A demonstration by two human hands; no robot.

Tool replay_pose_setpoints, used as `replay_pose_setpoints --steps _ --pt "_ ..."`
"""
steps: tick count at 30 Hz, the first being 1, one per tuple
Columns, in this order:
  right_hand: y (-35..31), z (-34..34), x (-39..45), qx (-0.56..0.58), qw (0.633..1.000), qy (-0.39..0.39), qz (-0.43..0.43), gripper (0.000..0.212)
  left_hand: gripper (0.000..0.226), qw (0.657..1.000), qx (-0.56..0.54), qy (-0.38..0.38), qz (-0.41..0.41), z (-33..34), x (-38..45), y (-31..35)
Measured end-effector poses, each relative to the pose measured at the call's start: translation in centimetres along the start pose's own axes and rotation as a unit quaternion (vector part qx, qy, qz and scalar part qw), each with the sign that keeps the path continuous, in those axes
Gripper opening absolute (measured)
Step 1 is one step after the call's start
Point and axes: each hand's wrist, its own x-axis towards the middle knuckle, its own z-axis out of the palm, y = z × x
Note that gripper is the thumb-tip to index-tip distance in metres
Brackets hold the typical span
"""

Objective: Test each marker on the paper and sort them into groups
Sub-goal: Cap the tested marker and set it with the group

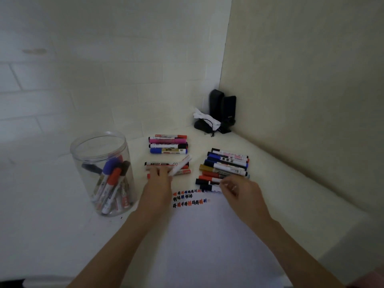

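Observation:
A white sheet of paper (207,235) lies in front of me, with rows of red, blue and black test marks near its top edge. My left hand (159,179) holds a white marker (180,166) that slants up to the right over a small group of markers (164,164). My right hand (239,188) touches the near end of a larger pile of markers (226,165), fingers curled at a black-capped one. A third group of markers (168,144) lies farther back. A clear plastic jar (101,171) on the left contains several more markers.
Two black speakers (223,107) and a crumpled white tissue (204,117) on a dark mouse stand in the back corner. Walls close off the back and the right side. The table's front edge runs along the bottom left.

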Motion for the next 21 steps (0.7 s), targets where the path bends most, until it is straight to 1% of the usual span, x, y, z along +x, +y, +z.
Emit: replay_pose_setpoints --steps 2,3,6,12,16,18,21 --pt "-0.1 0.4 -1.1 0.013 0.999 -0.046 0.014 0.008 0.026 0.997 -0.078 -0.005 -0.009 -0.3 -0.8 1.0" --pt "0.0 0.6 -1.4 0.014 0.998 -0.053 0.022 0.009 0.022 0.994 -0.108 -0.013 -0.01 -0.4 -1.4 1.4" --pt "0.4 0.9 -1.1 0.027 0.998 -0.036 0.04 0.013 0.018 0.989 -0.149 -0.019 -0.004 -0.5 -2.9 1.6" --pt "0.7 1.6 0.6 0.014 1.0 -0.01 0.018 0.009 0.017 0.992 -0.123 -0.029 -0.007 -1.2 -4.9 0.7" --pt "0.9 1.9 0.6 0.012 0.999 -0.025 0.023 0.01 0.017 0.992 -0.118 -0.036 0.002 -1.6 -5.7 0.1" --pt "0.4 1.7 0.2 0.05 0.998 -0.02 0.039 0.01 0.017 0.991 -0.121 -0.047 0.011 -1.5 -5.9 -0.1" --pt "-0.9 0.9 -0.7 0.121 0.988 -0.003 0.098 0.008 0.021 0.99 -0.124 -0.062 0.036 -1.3 -6.2 0.1"
